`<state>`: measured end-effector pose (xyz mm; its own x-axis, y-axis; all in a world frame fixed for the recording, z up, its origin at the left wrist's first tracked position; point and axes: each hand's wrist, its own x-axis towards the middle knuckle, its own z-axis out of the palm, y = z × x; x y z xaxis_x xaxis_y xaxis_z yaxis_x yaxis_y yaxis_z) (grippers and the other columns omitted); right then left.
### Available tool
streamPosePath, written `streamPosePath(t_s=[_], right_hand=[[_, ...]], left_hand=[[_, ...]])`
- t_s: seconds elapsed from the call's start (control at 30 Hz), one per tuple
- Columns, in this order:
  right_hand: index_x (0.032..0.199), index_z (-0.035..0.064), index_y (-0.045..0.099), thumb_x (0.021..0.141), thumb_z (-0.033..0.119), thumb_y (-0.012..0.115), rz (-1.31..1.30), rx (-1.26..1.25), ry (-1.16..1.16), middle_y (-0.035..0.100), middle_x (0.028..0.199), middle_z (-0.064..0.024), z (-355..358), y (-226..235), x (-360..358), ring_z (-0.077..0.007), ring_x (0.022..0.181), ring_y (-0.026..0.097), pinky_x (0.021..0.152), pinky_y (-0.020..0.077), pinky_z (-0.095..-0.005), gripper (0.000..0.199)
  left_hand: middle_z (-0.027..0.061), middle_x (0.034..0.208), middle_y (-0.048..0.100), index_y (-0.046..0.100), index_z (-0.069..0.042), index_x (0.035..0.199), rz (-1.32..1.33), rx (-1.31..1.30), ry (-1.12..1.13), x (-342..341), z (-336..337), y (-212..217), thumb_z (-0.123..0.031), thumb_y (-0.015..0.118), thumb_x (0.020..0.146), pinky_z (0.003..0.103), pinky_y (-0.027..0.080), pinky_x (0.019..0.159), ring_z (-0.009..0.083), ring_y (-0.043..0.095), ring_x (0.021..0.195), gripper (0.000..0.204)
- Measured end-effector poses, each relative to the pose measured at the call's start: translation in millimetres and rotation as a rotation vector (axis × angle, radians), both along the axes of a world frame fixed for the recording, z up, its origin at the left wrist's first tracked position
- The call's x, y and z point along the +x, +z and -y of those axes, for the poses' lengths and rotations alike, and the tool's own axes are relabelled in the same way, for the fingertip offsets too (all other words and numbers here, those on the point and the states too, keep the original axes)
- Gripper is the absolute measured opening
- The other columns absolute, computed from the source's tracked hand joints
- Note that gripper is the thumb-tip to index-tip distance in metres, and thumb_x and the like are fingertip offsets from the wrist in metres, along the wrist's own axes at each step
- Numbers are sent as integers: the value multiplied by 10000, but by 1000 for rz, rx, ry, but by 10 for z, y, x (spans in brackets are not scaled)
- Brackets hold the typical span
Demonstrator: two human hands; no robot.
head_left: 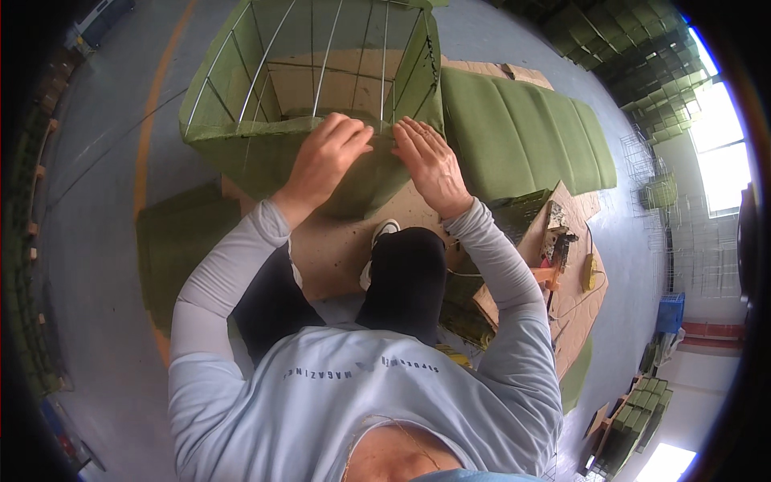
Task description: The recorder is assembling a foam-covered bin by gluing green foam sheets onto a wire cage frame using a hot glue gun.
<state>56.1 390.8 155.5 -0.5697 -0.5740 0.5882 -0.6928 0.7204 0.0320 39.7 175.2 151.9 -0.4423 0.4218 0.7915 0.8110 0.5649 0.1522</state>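
In front of me stands a large box-shaped wire frame [323,68] covered in green fabric [269,165], with bare metal wires crossing its upper side. My left hand [328,157] is closed at the near edge of the frame, its curled fingers and thumb pinching the fabric there. Just to its right, my right hand [430,161] bends over the same edge near the right corner, fingers together and thumb below, gripping the fabric. A small gap separates the two hands. The fingertips partly hide the strip of cloth between them.
A padded-looking green panel [522,136] lies to the right of the frame. Nearer, a cardboard-topped stand [574,313] carries a dark tool with an orange part [548,275] and a yellow piece [590,273] on a cord. Dark green fabric [181,241] lies left; cardboard [333,249] covers the floor.
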Motion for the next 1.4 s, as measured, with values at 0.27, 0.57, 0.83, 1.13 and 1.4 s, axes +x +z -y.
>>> streamPosePath(t_s=[0.27,0.57,0.83,1.13,1.4], right_hand=[[770,42,594,777,72,635,177,278,9,607,716,-112,114,404,-165,-301,726,645,678,509,-399,51],[1038,16,676,833,140,694,-138,-50,99,650,964,-169,135,365,-94,-315,984,656,797,546,-393,240],[944,12,639,748,29,664,29,-189,25,531,903,-93,480,66,-133,-285,840,544,749,495,-385,199],[945,10,690,814,28,626,244,-75,85,669,886,-130,201,464,-339,-294,847,660,772,529,-374,147],[1151,-8,668,884,-46,577,292,-392,-102,656,1214,-165,-634,38,56,-308,1244,568,997,494,-370,285]], left_hand=[[104,872,633,678,-6,830,271,-291,-209,-382,58,138,-86,732,770,386,499,699,276,602,839,114],[133,864,641,683,20,972,149,51,-71,-103,156,235,-56,729,786,391,509,705,314,628,798,206],[84,871,614,687,16,927,194,-49,-105,-218,293,-8,-7,746,726,372,510,729,260,603,826,211],[104,897,627,710,-23,946,382,-312,-128,-256,319,245,-81,729,792,403,502,754,286,610,890,166],[61,857,587,651,-7,932,21,-64,11,-263,287,-145,-88,766,744,350,493,730,237,581,829,234]])
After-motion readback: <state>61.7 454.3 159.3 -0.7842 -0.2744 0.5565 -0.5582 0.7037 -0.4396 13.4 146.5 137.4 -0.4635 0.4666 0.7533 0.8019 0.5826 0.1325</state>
